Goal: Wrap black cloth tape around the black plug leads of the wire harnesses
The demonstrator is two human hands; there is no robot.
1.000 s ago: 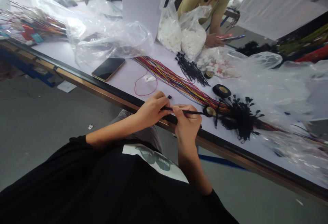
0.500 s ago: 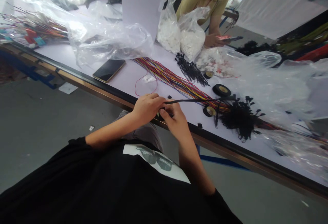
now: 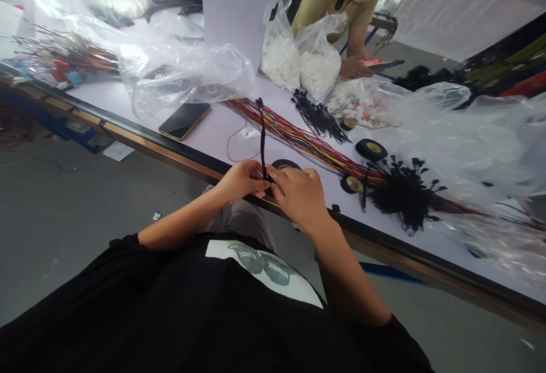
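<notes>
A thin black taped cable (image 3: 263,145) stands up from between my two hands, a small black connector (image 3: 259,102) at its far tip. My left hand (image 3: 242,182) is closed, thumb and fingers pinching the cable low down. Right beside it, my right hand (image 3: 302,194) has its fingertips pressed together at the cable's lower end, which the fingers mostly hide. A roll of black tape (image 3: 286,164) shows partly behind my right hand's fingers. Beyond the hands lies a long bundle of red, yellow and black wires (image 3: 294,140).
A phone (image 3: 185,121) lies left of the wires. To the right are black tape rolls (image 3: 371,149) and a pile of black connectors (image 3: 401,194). Plastic bags of white parts (image 3: 318,69) stand at the back. Across the table a person (image 3: 358,26) holds something flat.
The black cable has swung from pointing right to pointing away from me. My right hand has turned over and shifted right, and a tape roll now shows behind it.
</notes>
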